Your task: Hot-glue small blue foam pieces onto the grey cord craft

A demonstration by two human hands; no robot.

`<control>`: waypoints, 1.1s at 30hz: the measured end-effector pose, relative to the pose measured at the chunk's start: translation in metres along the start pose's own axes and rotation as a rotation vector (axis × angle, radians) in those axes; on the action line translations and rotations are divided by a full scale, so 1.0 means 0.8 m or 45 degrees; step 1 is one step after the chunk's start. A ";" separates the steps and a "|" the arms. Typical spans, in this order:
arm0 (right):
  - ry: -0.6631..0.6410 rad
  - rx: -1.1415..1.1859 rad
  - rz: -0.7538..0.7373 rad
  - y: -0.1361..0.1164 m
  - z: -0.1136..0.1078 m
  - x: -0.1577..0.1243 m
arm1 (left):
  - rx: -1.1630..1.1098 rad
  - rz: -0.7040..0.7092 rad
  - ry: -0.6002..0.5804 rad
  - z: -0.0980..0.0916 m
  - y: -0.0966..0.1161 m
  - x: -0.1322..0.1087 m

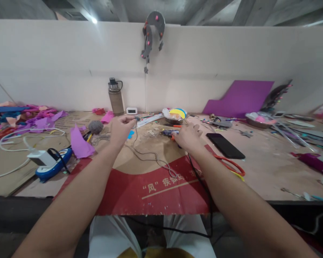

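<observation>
My left hand (123,129) is pinched around a small dark grey piece (137,118) above the cardboard, with grey yarn (148,153) trailing down from it in loose loops over the red print. At the centre right, my right hand (187,135) is bent over a glue gun (170,133) with a blue patterned body, its black cord (196,170) running down past the table edge. The fingers of that hand are blurred, so their grip cannot be made out. A blue scrap (130,134) lies beside my left hand.
A grey yarn ball (96,127), a purple scrap (80,142) and a blue power strip (54,166) are at the left. A bottle (115,98) stands by the wall. A black phone (225,146), red-handled scissors (230,165) and a bowl (173,120) are at the right and back.
</observation>
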State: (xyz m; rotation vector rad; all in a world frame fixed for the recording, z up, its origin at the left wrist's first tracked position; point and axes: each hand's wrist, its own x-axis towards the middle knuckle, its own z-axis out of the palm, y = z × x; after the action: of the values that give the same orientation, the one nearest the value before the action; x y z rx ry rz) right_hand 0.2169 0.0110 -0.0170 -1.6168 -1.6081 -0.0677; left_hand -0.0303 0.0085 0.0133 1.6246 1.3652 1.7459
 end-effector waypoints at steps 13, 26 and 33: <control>-0.558 1.658 0.360 -0.149 0.047 -0.024 | 0.275 0.291 -0.016 0.002 0.014 -0.014; -0.093 0.719 -0.219 -0.126 0.024 -0.019 | -0.064 0.007 -0.132 0.010 0.023 -0.020; -0.035 0.647 -0.391 -0.112 0.028 -0.014 | -0.078 -0.024 -0.139 0.011 0.022 -0.019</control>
State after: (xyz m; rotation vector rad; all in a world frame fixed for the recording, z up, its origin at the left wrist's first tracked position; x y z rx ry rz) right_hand 0.1279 0.0002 0.0070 -0.9835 -1.7120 0.1908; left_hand -0.0125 -0.0085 0.0184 1.6433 1.2610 1.6464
